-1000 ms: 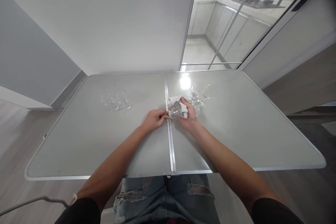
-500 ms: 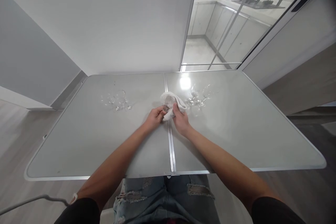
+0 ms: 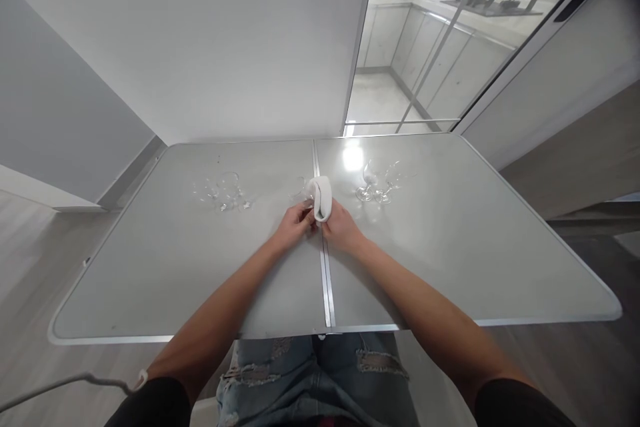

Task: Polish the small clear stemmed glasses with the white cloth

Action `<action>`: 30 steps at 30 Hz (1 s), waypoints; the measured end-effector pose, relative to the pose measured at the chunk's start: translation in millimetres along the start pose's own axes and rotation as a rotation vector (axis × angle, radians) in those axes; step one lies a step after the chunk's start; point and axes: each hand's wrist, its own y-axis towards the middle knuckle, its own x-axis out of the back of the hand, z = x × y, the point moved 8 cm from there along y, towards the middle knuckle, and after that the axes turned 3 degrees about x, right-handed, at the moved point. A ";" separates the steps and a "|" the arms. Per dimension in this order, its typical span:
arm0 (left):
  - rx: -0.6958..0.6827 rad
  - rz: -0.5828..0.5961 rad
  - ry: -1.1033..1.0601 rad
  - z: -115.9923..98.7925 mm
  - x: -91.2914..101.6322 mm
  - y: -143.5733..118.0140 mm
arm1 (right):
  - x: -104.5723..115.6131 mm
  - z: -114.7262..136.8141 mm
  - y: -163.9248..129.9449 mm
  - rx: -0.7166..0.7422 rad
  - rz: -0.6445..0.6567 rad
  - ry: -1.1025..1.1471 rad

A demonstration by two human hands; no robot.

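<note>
Two hands meet at the middle of the table, just over its centre seam. The left hand has its fingers curled round the lower part of a clear glass, which tilts up and away to the left of the seam. The right hand pinches a white cloth between thumb and fingers; the cloth is rolled into a loop and pressed against the right side of the glass, hiding part of it. How much of the glass lies inside the cloth cannot be told. The hands touch, or nearly touch, where glass and cloth meet. To the far left, well apart from the hands, a cluster of glasses sits on the table; their number is hard to make out. To the far right, near the cloth but not touching it, two stemmed glasses stand upright side by side. A bright glare lies on the far table surface. Torn jeans show below the near edge.
</note>
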 end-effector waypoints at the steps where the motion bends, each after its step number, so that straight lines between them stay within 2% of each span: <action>1: 0.002 0.015 -0.019 -2.8 -2.4 -0.2 | 0.1 0.5 0.9 0.023 -0.002 -0.032; 5: 0.038 -0.004 -0.037 -2.4 -1.1 -0.2 | 0.1 0.8 3.1 0.040 0.019 -0.167; 9: -0.008 -0.221 -0.141 2.9 27.6 -0.9 | -1.6 1.0 3.2 0.054 0.132 -0.409; 11: -0.014 -0.258 -0.154 4.2 36.8 -1.4 | -4.7 2.0 2.1 0.083 0.219 -0.473; 14: 0.016 -0.246 -0.103 2.7 38.6 -1.9 | -8.8 2.5 -0.1 0.095 0.312 -0.482; 18: -0.019 -0.348 0.045 -9.3 38.7 -6.4 | -14.1 5.1 -1.9 0.085 0.360 -0.367; 20: -0.024 -0.407 0.107 -12.8 39.5 -9.2 | -9.0 8.5 -0.4 0.069 0.278 -0.219; 21: -0.025 -0.434 0.129 -13.8 40.9 -10.7 | -1.8 10.1 0.7 0.058 0.188 -0.140; 23: -0.048 -0.489 0.173 -16.6 45.0 -13.9 | 19.9 11.2 0.0 0.031 -0.054 -0.023; 26: -0.103 -0.535 0.226 -21.2 49.3 -18.0 | 52.3 10.0 -10.9 -0.022 -0.373 -0.021; 28: -0.125 -0.544 0.232 -22.8 49.1 -19.5 | 64.1 11.3 -18.0 -0.043 -0.481 -0.078; 30: -0.147 -0.545 0.236 -24.6 46.6 -20.5 | 64.0 15.5 -18.9 -0.032 -0.478 -0.120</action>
